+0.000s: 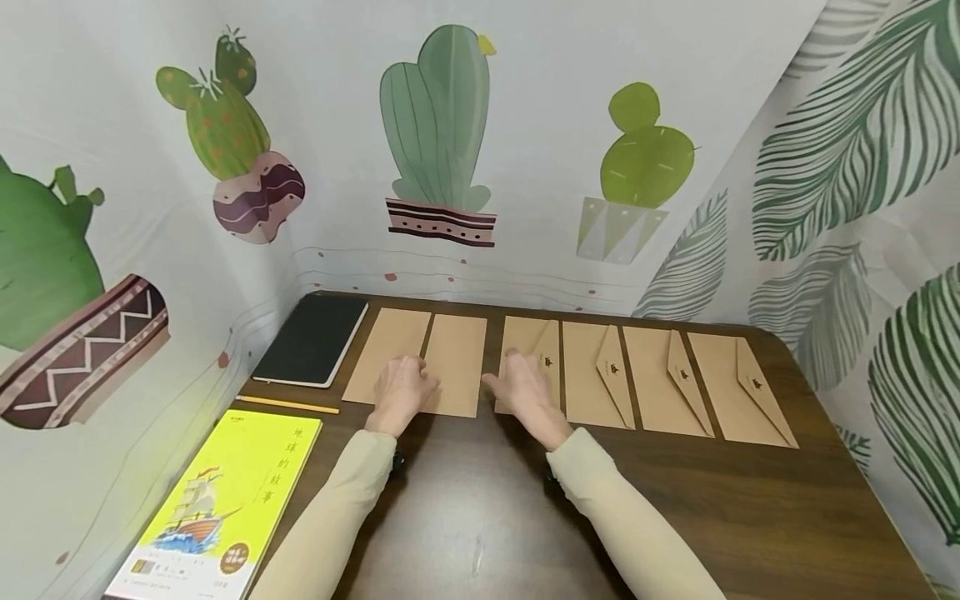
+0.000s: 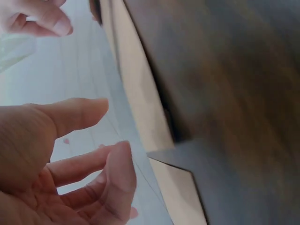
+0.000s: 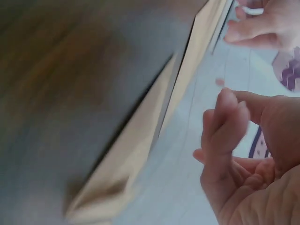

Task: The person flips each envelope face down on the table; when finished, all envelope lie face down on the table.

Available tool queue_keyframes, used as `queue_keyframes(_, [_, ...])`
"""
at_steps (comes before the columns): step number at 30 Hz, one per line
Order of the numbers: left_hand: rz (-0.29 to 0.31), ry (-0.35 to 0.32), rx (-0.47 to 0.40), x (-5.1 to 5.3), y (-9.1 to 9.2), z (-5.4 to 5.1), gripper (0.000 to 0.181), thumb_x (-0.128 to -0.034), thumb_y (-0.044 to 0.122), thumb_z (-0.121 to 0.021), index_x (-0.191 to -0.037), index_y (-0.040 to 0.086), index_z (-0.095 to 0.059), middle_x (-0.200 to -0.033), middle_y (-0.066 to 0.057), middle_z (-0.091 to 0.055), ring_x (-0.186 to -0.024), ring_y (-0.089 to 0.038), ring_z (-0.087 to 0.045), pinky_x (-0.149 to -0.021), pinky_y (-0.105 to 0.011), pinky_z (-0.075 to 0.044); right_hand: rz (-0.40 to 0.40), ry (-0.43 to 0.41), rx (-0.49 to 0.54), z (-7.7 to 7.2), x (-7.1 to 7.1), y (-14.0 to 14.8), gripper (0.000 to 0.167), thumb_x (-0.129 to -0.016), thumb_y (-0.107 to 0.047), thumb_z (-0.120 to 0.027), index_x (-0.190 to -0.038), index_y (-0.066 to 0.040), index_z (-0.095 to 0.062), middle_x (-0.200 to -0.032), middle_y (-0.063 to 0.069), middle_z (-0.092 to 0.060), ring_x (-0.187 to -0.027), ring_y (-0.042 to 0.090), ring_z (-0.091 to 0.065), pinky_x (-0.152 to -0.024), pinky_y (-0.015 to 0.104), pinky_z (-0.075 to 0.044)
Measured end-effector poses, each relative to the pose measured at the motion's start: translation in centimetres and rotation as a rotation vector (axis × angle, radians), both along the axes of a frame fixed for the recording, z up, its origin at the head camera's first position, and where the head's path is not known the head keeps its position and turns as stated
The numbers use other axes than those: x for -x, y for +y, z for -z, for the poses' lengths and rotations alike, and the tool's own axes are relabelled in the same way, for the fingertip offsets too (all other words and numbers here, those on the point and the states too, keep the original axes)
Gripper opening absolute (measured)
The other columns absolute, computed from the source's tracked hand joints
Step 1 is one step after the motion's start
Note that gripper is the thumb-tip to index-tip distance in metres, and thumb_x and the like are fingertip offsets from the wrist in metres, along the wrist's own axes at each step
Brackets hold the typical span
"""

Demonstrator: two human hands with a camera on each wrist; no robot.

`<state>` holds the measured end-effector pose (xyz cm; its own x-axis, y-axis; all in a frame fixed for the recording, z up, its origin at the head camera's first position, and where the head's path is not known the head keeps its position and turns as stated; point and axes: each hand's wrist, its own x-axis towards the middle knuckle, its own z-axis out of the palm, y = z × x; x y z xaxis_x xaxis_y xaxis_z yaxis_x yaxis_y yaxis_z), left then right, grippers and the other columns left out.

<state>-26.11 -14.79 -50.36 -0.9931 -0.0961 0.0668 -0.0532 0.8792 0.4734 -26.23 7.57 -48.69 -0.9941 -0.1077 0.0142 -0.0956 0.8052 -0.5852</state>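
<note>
Held the left hand (image 1: 403,387) over the first plain envelope (image 1: 388,333) and its right edge, with the fingers loosely bent and nothing gripped. Had the second plain envelope (image 1: 459,367) next to this same hand, on its right, beyond a narrow gap. Held the right hand (image 1: 525,387) over the third envelope (image 1: 528,332), also with relaxed, curved fingers and nothing inside them. Could not tell surely touching from hovering, for either hand. Saw a strip of bare desk (image 1: 465,500) between the second and third envelopes. To the right of the right hand, saw in a row the fourth envelope (image 1: 588,375), the fifth envelope (image 1: 649,367) and the sixth envelope (image 1: 720,375), with pointed flaps and small dark marks visible. On the left side, saw a black notebook (image 1: 311,340), a yellow pencil (image 1: 288,404) and a yellow book (image 1: 247,467). Behind the desk, saw a wall covering (image 1: 540,125) with painted cacti.
</note>
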Motion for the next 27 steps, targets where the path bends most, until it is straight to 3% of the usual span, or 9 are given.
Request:
queue_keyframes(2, [0.008,0.021,-0.02,-1.1,1.0,-1.9,0.026,-0.0919,0.021,-0.076,-0.11,0.004,-0.083,-0.101,-0.012,-0.083,-0.088,-0.035,-0.076,-0.07,-0.046,-0.06,0.012,0.02,-0.024,-0.2,-0.1,1.3,0.044,-0.095,-0.032,-0.083,-0.116,0.003,-0.07,-0.071,0.007,-0.059,-0.055,0.016,-0.051,-0.045,0.028,-0.043])
queue_keyframes(8, [0.055,-0.017,-0.085,-1.6,2.2,-2.7,0.035,-0.0943,0.022,-0.078,-0.123,0.001,-0.08,-0.094,-0.01,-0.083,-0.089,-0.032,-0.078,-0.079,-0.047,-0.064,0.049,-0.009,-0.097,-1.2,-0.9,4.1,0.027,-0.094,-0.023,-0.081,-0.099,-0.001,-0.066,-0.08,0.014,-0.066,-0.065,0.023,-0.057,-0.054,0.032,-0.049])
queue_keyframes(9, [0.063,-0.016,-0.079,-1.3,2.2,-1.9,0.035,-0.0937,0.022,-0.079,-0.122,0.002,-0.08,-0.092,-0.009,-0.082,-0.088,-0.031,-0.078,-0.078,-0.046,-0.063,0.045,-0.009,-0.096,-1.0,-0.8,4.5,0.025,-0.094,-0.022,-0.08,-0.097,-0.002,-0.065,-0.079,0.014,-0.065,-0.064,0.023,-0.057,-0.053,0.032,-0.048])
queue_keyframes(11, [0.087,-0.005,-0.09,-0.9,2.2,-1.1,0.036,-0.093,0.023,-0.079,-0.122,0.002,-0.08,-0.089,-0.007,-0.082,-0.085,-0.029,-0.077,-0.074,-0.043,-0.062,0.032,0.0,-0.111,0.1,-0.1,5.4,0.024,-0.092,-0.022,-0.078,-0.087,-0.006,-0.061,-0.074,0.011,-0.06,-0.061,0.022,-0.054,-0.05,0.033,-0.046])
queue_keyframes(15, [0.122,-0.009,-0.092,-1.2,2.9,-1.0,0.036,-0.0934,0.024,-0.081,-0.122,0.002,-0.08,-0.089,-0.006,-0.082,-0.085,-0.026,-0.077,-0.074,-0.041,-0.063,0.001,0.019,-0.187,3.9,2.4,7.0,0.039,-0.092,-0.03,-0.08,-0.07,-0.016,-0.051,-0.065,0.002,-0.049,-0.058,0.019,-0.049,-0.048,0.033,-0.043])
queue_keyframes(18, [0.132,-0.051,-0.114,-2.0,3.8,-2.5,0.036,-0.0949,0.021,-0.081,-0.125,0.001,-0.079,-0.092,-0.007,-0.083,-0.091,-0.026,-0.079,-0.084,-0.042,-0.065,-0.02,0.019,-0.228,5.2,3.2,7.6,0.047,-0.095,-0.029,-0.079,-0.063,-0.017,-0.046,-0.064,0.0,-0.047,-0.058,0.017,-0.049,-0.05,0.031,-0.044])
queue_keyframes(20, [0.141,-0.058,-0.126,-2.0,4.1,-2.6,0.037,-0.0949,0.019,-0.081,-0.126,0.0,-0.078,-0.093,-0.009,-0.084,-0.093,-0.026,-0.08,-0.088,-0.044,-0.066,-0.02,-0.012,-0.233,5.8,3.8,7.7,0.046,-0.096,-0.023,-0.075,-0.062,-0.017,-0.045,-0.063,0.001,-0.046,-0.056,0.017,-0.048,-0.048,0.03,-0.043])
queue_keyframes(23, [0.152,-0.06,-0.126,-1.6,4.4,-2.0,0.037,-0.0933,0.021,-0.082,-0.124,0.001,-0.08,-0.092,-0.008,-0.084,-0.092,-0.026,-0.081,-0.088,-0.046,-0.066,-0.022,-0.046,-0.231,6.1,4.3,7.6,0.039,-0.095,-0.014,-0.07,-0.063,-0.016,-0.048,-0.062,0.001,-0.046,-0.053,0.016,-0.048,-0.046,0.029,-0.045])
queue_keyframes(27, [0.165,-0.082,-0.12,-0.3,4.5,0.5,0.04,-0.0915,0.027,-0.083,-0.123,0.003,-0.08,-0.093,-0.006,-0.085,-0.091,-0.026,-0.081,-0.083,-0.045,-0.065,-0.001,-0.06,-0.204,7.4,5.2,7.8,0.032,-0.091,-0.01,-0.066,-0.063,-0.017,-0.052,-0.061,0.0,-0.05,-0.049,0.016,-0.049,-0.041,0.029,-0.044])
